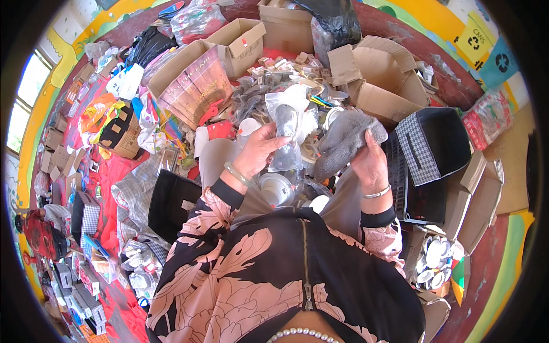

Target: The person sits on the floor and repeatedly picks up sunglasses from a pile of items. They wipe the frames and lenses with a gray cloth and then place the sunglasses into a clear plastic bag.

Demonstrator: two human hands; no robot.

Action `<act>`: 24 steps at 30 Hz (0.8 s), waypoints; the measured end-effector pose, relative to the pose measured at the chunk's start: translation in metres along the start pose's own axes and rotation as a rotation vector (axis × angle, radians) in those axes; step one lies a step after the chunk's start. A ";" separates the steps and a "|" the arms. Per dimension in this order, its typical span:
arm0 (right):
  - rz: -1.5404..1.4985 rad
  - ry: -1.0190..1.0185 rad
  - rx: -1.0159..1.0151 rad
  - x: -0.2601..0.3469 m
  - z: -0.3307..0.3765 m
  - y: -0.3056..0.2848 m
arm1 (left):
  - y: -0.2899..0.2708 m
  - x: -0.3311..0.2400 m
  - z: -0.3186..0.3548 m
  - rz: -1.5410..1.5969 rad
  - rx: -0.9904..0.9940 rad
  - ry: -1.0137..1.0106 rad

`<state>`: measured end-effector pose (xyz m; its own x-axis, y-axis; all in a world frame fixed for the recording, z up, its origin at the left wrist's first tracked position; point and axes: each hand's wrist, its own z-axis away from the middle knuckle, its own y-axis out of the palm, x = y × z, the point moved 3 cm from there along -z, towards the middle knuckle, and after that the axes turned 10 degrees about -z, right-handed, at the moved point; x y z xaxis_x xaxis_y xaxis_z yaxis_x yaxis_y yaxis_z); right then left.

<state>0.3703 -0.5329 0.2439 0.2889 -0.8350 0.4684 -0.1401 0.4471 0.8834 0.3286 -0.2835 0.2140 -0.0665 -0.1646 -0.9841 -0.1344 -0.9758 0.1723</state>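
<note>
My left hand (pixel 262 151) is closed, thumb and fingers pinching a clear plastic packaging shell (pixel 286 155) at its left edge. The shell hangs upright in front of my lap. In my right hand (pixel 370 163) is a soft grey fuzzy cloth (pixel 346 140), bunched and drooping to the left. A small gap separates the cloth from the shell. Below them, between my knees, lie white round plastic tubs (pixel 276 189). Just beyond my hands spreads a heap of mixed scraps (pixel 251 100), with grey fabric, small boxes and plastic pieces.
Open cardboard boxes (pixel 390 74) stand beyond the heap, beside a black bag (pixel 331 20). On my right are a black checked storage bin (pixel 432 143) and a carton of white dishes (pixel 437 257). A black bin (pixel 173 206) sits at my left. Another person (pixel 43 234) is at far left.
</note>
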 end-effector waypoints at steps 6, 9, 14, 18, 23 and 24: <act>0.574 -0.326 0.027 0.001 0.011 0.072 | 0.029 -0.011 0.013 0.118 -0.189 0.151; 1.332 -0.069 0.047 -0.020 0.010 0.105 | 0.041 -0.017 0.014 0.080 -0.197 0.149; 1.564 -0.755 0.507 -0.068 0.016 0.100 | 0.054 -0.026 0.017 0.244 -0.291 0.189; 1.690 -0.671 0.670 -0.077 0.040 0.097 | 0.045 -0.029 0.024 0.677 -0.091 0.151; 1.838 -0.568 0.794 -0.084 0.066 0.075 | 0.036 -0.048 0.018 0.395 -0.142 0.242; 1.897 -0.554 0.815 -0.087 0.070 0.070 | 0.043 -0.055 0.016 0.631 -0.116 0.180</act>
<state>0.2697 -0.4517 0.2655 -0.8737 0.2916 0.3893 -0.1691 0.5684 -0.8052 0.3104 -0.3139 0.2758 0.0702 -0.7210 -0.6894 -0.0154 -0.6918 0.7219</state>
